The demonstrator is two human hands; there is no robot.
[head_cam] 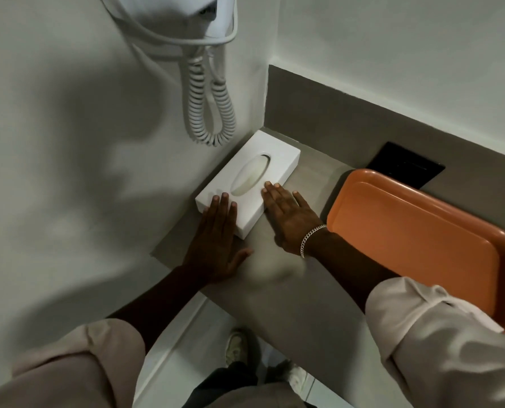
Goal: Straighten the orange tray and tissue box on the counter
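Both hands (pixel 254 228) flat, tissue box (pixel 254 172) part-covered

Left hand (pixel 216 240) lying flat, palm down, fingers (pixel 223 201) stretched forward together, thumb splaying out to right. Right hand (pixel 289 219) lying flat too, fingers (pixel 270 191) extended and slightly fanned, pointing up-left. Both forearms reaching forward, sleeves (pixel 422 316) rolled above wrists. Chain bracelet (pixel 311 238) circling right wrist.

Single head-worn wide-angle view, looking steeply down and forward from close above the counter (pixel 289 293) corner, taking in both forearms, the adjoining walls (pixel 68 113), and, at the frame's bottom, the floor (pixel 186 348).
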